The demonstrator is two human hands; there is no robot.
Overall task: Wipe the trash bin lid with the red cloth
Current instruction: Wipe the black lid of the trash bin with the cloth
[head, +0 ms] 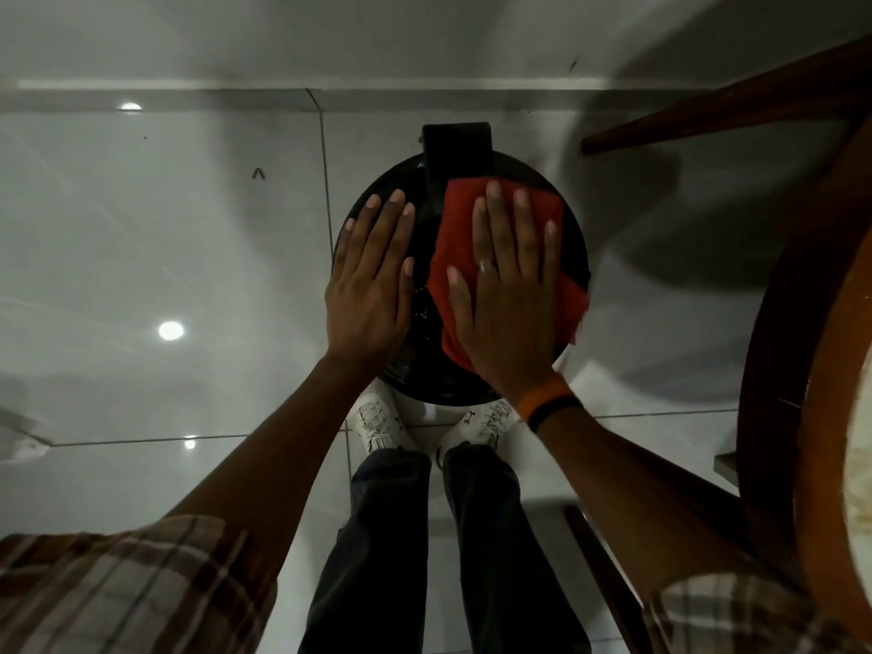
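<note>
A round black trash bin lid lies below me on the tiled floor, with a black hinge block at its far edge. The red cloth is spread over the lid's right half. My right hand lies flat on the cloth, fingers spread and pointing away from me, pressing it to the lid. My left hand rests flat on the bare left side of the lid, holding nothing. A little water glistens on the lid between my hands.
Glossy white floor tiles surround the bin, with a wall base beyond it. A round wooden table with a dark leg stands close on the right. My feet in white shoes are just behind the bin.
</note>
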